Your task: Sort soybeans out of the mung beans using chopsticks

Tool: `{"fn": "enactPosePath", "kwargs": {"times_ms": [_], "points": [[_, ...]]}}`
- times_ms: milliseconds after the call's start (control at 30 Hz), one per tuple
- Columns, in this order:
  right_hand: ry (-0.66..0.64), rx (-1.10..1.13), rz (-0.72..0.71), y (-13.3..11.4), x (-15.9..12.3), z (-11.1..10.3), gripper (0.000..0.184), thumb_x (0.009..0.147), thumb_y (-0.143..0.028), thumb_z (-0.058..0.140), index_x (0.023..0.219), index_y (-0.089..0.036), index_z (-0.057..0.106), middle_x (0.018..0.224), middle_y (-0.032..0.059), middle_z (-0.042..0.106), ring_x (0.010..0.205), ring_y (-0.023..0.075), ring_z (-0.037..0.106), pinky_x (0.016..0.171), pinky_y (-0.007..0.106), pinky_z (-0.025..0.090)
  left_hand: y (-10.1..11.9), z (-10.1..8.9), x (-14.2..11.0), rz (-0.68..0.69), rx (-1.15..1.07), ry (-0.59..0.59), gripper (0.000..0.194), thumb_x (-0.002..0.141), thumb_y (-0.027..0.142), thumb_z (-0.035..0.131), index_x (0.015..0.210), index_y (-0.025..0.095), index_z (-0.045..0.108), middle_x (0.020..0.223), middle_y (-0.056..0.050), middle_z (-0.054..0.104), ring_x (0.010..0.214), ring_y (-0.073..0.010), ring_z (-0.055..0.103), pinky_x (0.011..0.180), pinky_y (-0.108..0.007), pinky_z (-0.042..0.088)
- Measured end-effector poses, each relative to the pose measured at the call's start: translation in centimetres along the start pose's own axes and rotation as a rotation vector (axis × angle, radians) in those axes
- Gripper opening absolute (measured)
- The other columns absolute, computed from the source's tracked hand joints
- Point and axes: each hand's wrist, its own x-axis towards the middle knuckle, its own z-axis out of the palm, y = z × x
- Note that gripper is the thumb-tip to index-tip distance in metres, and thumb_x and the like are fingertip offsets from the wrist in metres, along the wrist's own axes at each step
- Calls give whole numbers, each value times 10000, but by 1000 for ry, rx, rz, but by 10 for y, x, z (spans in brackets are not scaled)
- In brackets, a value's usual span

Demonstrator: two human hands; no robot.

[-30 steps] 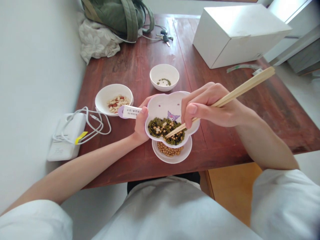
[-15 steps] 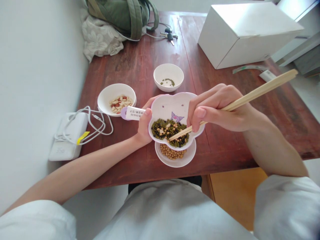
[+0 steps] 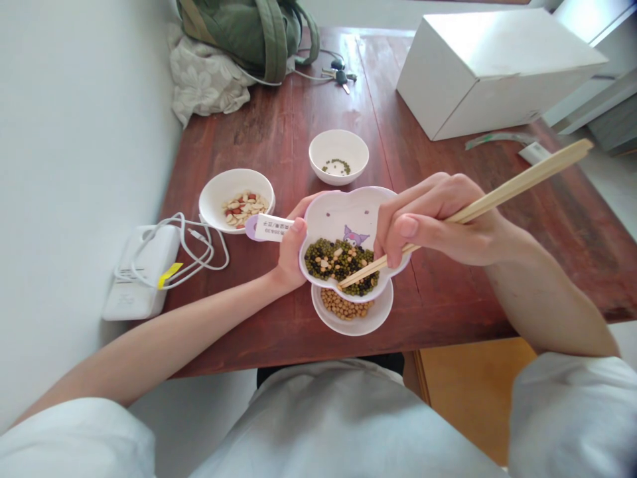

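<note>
My left hand (image 3: 293,249) grips a white and purple cloud-shaped bowl (image 3: 323,206) by its handle side, tilting it toward me. A label is stuck on its handle (image 3: 271,228). Inside lie green beans, black beans and pale yellow pieces (image 3: 338,262), below a printed cartoon figure. Pinched in my right hand (image 3: 423,219) is a pair of chopsticks (image 3: 512,189), their tips among the beans near the front rim. Under the tilted bowl stands a white bowl (image 3: 381,312) of tan soybeans (image 3: 346,305), partly hidden by it.
Behind stands a white bowl (image 3: 339,139) with a few green beans; at left, another bowl (image 3: 212,199) holds peanuts. A white power bank (image 3: 137,292) with a cable lies by the wall. Farther back are a green bag (image 3: 239,40), keys (image 3: 341,76) and a white box (image 3: 448,79).
The chopstick tips have shifted slightly toward the bowl's front rim, and a tan bean now shows at them. The whole view has moved a little; both hands keep their holds.
</note>
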Motion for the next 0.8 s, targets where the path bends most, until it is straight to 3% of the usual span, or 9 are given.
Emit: {"fn": "enactPosePath", "kwargs": {"times_ms": [133,433,600,800], "points": [[27,-6,-5,0,0,1,467,1151,-330,627,772,-128,810,745,62,776,665,104,676,615,205,483,0,0,0,4,-30,-17,545,881,794,647,1095,324,823,1110,-116,873,1376,-455,755,1007,-578,712],[3,0,-26,-7,-2,0,494,1162,-362,601,766,-132,789,741,65,763,667,118,687,618,231,494,1,1,1,-25,31,-4,638,836,875,628,1143,343,799,1135,-120,861,1363,-468,754,984,-611,705],[97,14,-22,-10,-4,-1,504,1152,-354,616,746,-117,797,773,100,787,717,140,734,646,248,524,6,4,1,-22,21,5,644,831,852,656,1177,329,804,1144,-122,864,1384,-471,741,995,-610,705],[53,-68,-26,-1,0,2,480,1147,-329,634,756,-108,803,746,83,765,687,99,665,632,210,480,1,1,0,-18,0,-1,600,861,820,633,1150,330,824,1130,-118,872,1374,-464,752,999,-592,706]]}}
